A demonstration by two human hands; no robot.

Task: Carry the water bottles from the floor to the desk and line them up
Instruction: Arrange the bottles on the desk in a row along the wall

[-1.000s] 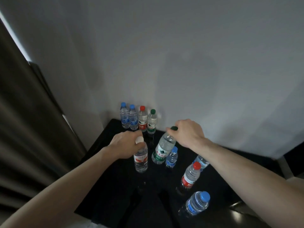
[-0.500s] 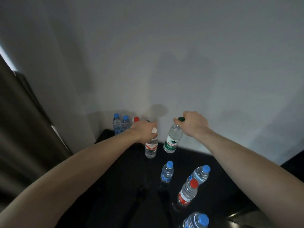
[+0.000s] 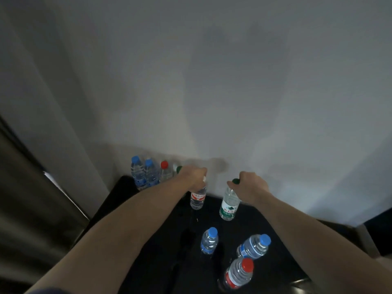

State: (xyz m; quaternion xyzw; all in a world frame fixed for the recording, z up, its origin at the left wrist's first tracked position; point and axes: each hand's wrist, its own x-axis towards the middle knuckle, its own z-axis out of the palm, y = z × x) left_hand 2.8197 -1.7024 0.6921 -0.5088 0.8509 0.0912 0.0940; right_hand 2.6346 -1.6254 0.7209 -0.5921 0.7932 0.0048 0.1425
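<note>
My left hand [image 3: 194,175] grips the white cap of a red-labelled bottle [image 3: 197,198], held upright just right of the row at the wall. My right hand [image 3: 251,185] holds a green-capped, green-labelled bottle [image 3: 229,205] by its top, slightly tilted, over the black desk [image 3: 161,240]. The row at the back has two blue-capped bottles [image 3: 139,174], a red-capped bottle [image 3: 165,172] and a green-capped bottle [image 3: 178,169], partly hidden by my left hand. Loose on the desk stand a small blue-capped bottle [image 3: 209,240], a larger blue-capped one [image 3: 254,246] and a red-capped one [image 3: 238,273].
A grey wall [image 3: 233,92] runs right behind the desk. A dark curtain [image 3: 27,209] hangs at the left. The desk's left edge falls away near the curtain, and a dark gap shows at the far right.
Both hands have carried their bottles farther back toward the wall and the row. The white-capped bottle now sits beside the row's green-capped bottle; the camera has tilted upward.
</note>
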